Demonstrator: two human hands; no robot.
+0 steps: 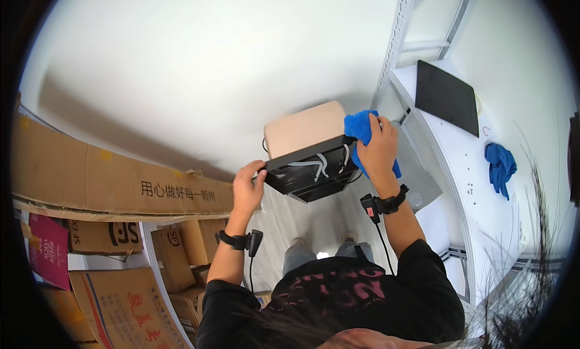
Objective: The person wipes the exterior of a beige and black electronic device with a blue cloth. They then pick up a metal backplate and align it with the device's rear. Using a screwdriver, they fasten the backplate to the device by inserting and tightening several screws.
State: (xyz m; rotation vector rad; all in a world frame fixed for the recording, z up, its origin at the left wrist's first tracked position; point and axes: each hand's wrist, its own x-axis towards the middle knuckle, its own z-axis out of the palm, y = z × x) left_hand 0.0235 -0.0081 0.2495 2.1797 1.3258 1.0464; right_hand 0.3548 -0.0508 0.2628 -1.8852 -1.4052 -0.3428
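Note:
In front of me is a black box-like case (311,169) with pale grey cables across its dark face; its exact kind I cannot make out. My left hand (248,190) grips its left corner, the fingers over the top edge and the thumb on the near side. At the right end, my right hand (379,148) is closed on a blue cloth (359,126) that lies against the case's edge and hangs below the fingers. Just behind the case stands a beige, round-cornered seat or box (307,129), its lower part hidden.
On the right, a white shelf (446,157) carries a flat black panel (446,99), another blue cloth (499,168) and several tiny loose pieces. Cardboard boxes (115,300) fill the rack at left, beneath a long cardboard carton (109,168). A white wall (211,59) rises ahead.

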